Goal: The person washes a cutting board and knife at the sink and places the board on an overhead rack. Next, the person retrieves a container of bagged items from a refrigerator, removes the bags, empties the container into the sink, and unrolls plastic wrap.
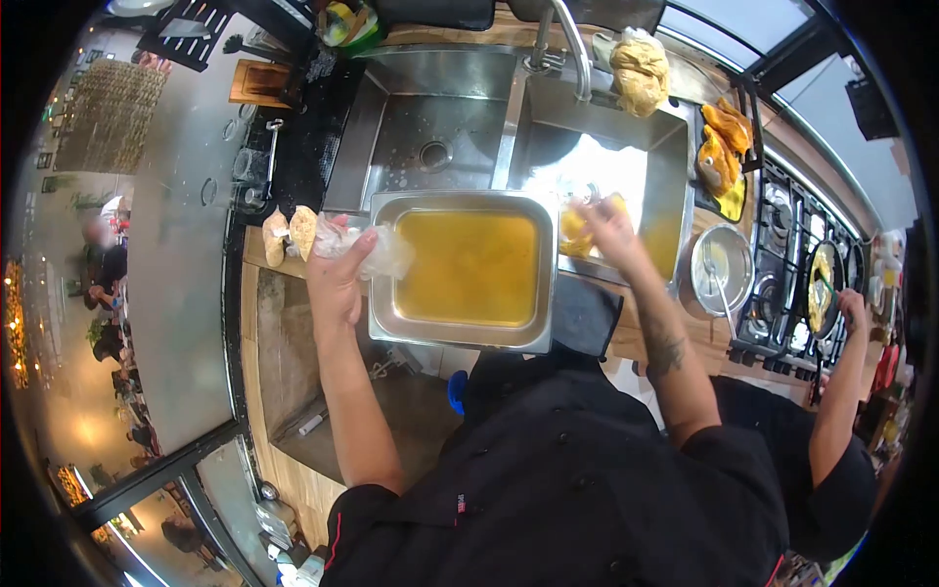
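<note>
My left hand (pixel 337 269) is closed on a crumpled clear plastic bag (pixel 381 252), over the left rim of a steel pan. That rectangular pan (pixel 379 313) holds yellow-orange liquid (pixel 468 266) and stands at the front edge of the sinks. To the right of the pan, my right hand (pixel 606 233) is over the front of the right sink, blurred by motion, so its fingers cannot be made out. Beside its fingertips, a yellow item (pixel 575 233) shows in the sink; whether the hand touches it is unclear.
Two sinks (pixel 440 112) lie behind the pan, with a faucet (pixel 577 49) between them. Right are a bagged yellowish mass (pixel 641 76), orange pieces on a tray (pixel 722 161), a pot (pixel 722 269) and a stove (pixel 773 284). A co-worker's hand (pixel 853 308) is at a frying pan (pixel 824 284).
</note>
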Available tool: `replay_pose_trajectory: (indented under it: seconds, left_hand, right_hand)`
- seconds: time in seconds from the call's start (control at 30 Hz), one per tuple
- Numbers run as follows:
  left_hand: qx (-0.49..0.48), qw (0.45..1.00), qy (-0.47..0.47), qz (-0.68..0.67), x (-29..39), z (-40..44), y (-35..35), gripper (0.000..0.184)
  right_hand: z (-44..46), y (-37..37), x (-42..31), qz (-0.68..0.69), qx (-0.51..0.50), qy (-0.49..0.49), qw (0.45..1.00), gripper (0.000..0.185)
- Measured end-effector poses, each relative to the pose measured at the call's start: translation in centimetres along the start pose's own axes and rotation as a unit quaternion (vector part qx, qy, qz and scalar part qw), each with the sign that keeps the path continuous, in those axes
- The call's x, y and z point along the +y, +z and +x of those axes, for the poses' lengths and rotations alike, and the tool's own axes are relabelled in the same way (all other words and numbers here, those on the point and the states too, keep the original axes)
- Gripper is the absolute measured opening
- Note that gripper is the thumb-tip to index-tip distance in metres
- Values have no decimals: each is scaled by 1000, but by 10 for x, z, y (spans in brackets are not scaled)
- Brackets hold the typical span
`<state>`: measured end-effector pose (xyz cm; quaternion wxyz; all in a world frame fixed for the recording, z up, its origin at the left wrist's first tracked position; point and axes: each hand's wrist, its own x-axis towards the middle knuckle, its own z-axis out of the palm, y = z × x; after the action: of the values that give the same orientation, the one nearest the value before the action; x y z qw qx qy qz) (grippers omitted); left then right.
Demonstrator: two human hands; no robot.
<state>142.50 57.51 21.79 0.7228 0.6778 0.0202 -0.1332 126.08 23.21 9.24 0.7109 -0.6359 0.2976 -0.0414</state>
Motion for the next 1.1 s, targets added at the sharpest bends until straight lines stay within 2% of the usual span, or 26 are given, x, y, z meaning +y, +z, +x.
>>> replay_pose_trajectory:
  seconds: [0.07, 0.13, 0.17, 0.2, 0.23, 0.27, 0.33, 0.4, 0.47, 0.6, 0.67, 0.7, 0.73, 0.8, 0.83, 0.87, 0.9, 0.93, 1.0, 1.03, 1.07, 1.1]
  left_hand:
    - [-17, 999, 3, 31, 1, 12, -13, 41]
    - [6, 998, 30, 62, -9, 26, -33, 33]
    - [36, 996, 29, 71, -10, 31, -36, 25]
    - [36, 996, 30, 71, -10, 33, -37, 25]
    - [64, 996, 18, 53, -11, 36, -39, 22]
    - [93, 995, 6, 34, -10, 37, -41, 18]
    - [93, 995, -15, 17, -5, 37, -45, 16]
    - [84, 996, -33, -3, 1, 43, -50, 13]
    - [64, 995, -50, -55, 4, 54, -57, 9]
    - [2, 997, -35, -68, -17, 107, -76, 7]
    - [16, 993, -40, -110, -32, 136, -77, 9]
    - [-15, 986, -86, -141, -37, 151, -79, 11]
    - [-27, 986, -91, -140, -42, 164, -84, 11]
    - [-101, 961, -164, -197, -36, 168, -75, 13]
    - [-109, 960, -167, -198, -40, 171, -70, 13]
    - [-100, 984, -107, -100, -49, 172, -66, 17]
    - [-93, 995, -46, 2, -57, 177, -68, 21]
    - [-105, 993, -50, 6, -72, 189, -76, 21]
    - [-163, 981, -16, 100, -98, 208, -85, 28]
    - [-172, 964, 34, 198, -101, 211, -87, 27]
    - [-185, 962, 34, 200, -102, 213, -86, 27]
    - [-170, 960, -25, 220, -102, 216, -84, 28]
  right_hand:
    - [-29, 30, 12, -42, -33, 46, 998, 49]
    - [-50, 48, 4, -209, -48, 25, 977, 41]
    - [-48, 58, 39, -119, -30, -89, 988, 31]
    - [-50, 65, 39, -119, -31, -90, 988, 31]
    - [-51, 77, 38, 32, 21, -33, 999, 28]
    - [-50, 88, 36, 182, 72, 24, 980, 26]
    - [-48, 90, 7, 174, 75, 37, 981, 22]
    - [-36, 89, -3, 127, 76, 99, 984, 20]
    - [-20, 93, -11, 133, 121, 99, 979, 18]
    - [19, 103, -23, 32, 214, 18, 976, 20]
    - [29, 119, -37, 133, 206, -73, 967, 22]
    - [36, 130, -42, 154, 220, -100, 958, 20]
    - [42, 138, -47, 154, 233, -100, 955, 20]
    - [44, 155, -74, -91, 267, -108, 953, 17]
    - [39, 172, -91, -27, 262, -117, 958, 11]
    - [48, 187, -95, -28, 270, -116, 955, 11]
    - [58, 198, -97, -110, 317, -242, 910, 10]
    - [66, 207, -97, -191, 358, -358, 841, 9]
    - [75, 223, -105, -228, 337, -405, 819, 8]
    - [79, 234, -109, -224, 324, -424, 815, 11]
    - [79, 245, -113, -208, 305, -413, 832, 13]
    - [79, 253, -115, -238, 294, -417, 827, 14]
